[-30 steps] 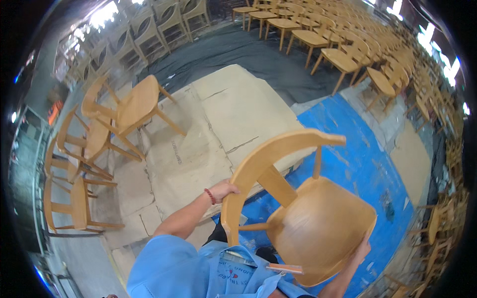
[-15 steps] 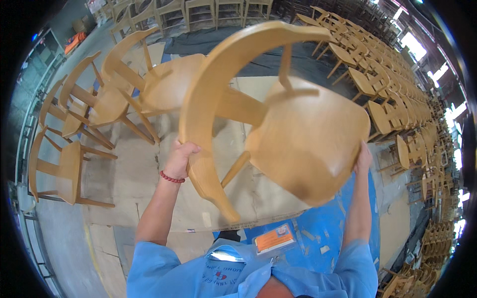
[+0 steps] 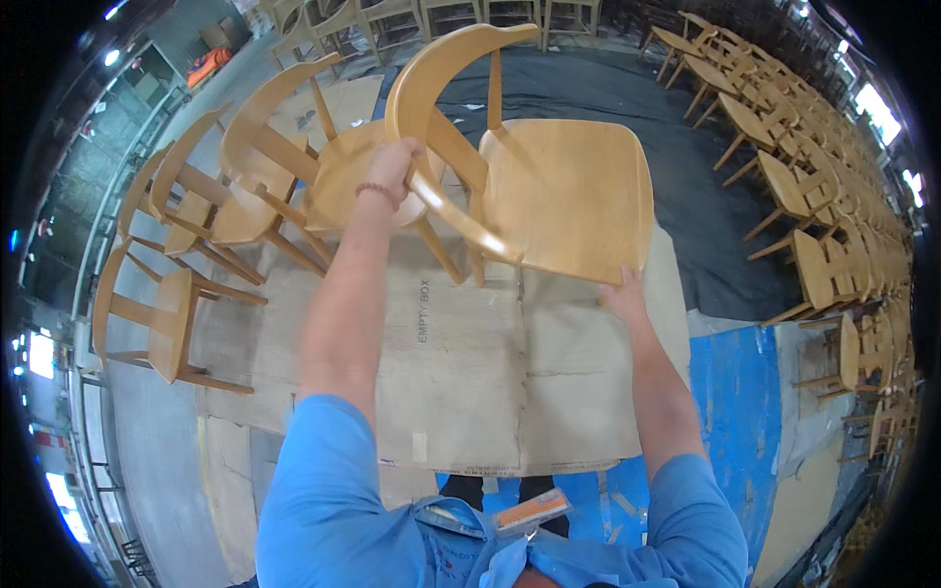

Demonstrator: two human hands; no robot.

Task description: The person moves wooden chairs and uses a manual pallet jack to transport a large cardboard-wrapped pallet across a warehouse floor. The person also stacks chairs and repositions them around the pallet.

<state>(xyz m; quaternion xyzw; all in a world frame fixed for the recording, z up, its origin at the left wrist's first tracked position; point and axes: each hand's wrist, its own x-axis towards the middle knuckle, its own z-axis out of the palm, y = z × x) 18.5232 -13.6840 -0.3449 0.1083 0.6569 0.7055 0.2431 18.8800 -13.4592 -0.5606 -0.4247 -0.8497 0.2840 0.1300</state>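
A light wooden chair with a curved backrest is in front of me at arm's length, upright, its seat facing up. Around the backrest's near side my left hand is closed, a red bead bracelet on its wrist. My right hand grips the near right corner of the seat, fingers partly hidden beneath it. Most of the chair's legs are hidden under the seat, and I cannot tell whether they touch the floor. Just left of it stands a matching chair, close to my left hand.
More matching chairs line the left side. Cardboard sheets cover the floor before me, with a dark sheet beyond and a blue sheet at right. Rows of chairs fill the right side; others stand at the back.
The chair in my hands has moved away from me and tipped from a tilted pose to upright. Both arms have stretched forward, and both hands still hold it.
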